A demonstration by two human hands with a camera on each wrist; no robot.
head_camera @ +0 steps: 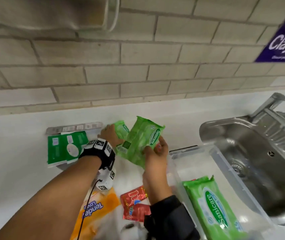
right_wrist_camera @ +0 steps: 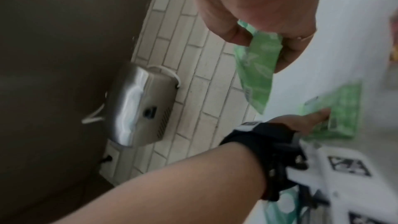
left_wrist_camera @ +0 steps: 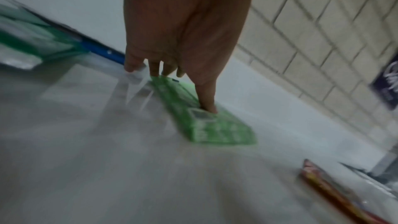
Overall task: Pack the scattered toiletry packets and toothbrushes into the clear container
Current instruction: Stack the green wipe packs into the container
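Head view, right hand (head_camera: 155, 154) pinching crinkly green wipes packet (head_camera: 142, 141), perhaps plastic

White desk (head_camera: 25, 170) below a wall of pale brick-pattern tiles (head_camera: 138, 54). Stainless steel sink (head_camera: 252, 153) at right, drain (head_camera: 237, 168) in its basin, chrome tap (head_camera: 268, 104) at its far rim. Purple sign (head_camera: 283, 44) with white lettering on the tiles, upper right. Silver wall-mounted appliance (right_wrist_camera: 137, 105) with a white cable (right_wrist_camera: 170, 72), seen from the right wrist; beige underside (head_camera: 43, 13) in the head view.
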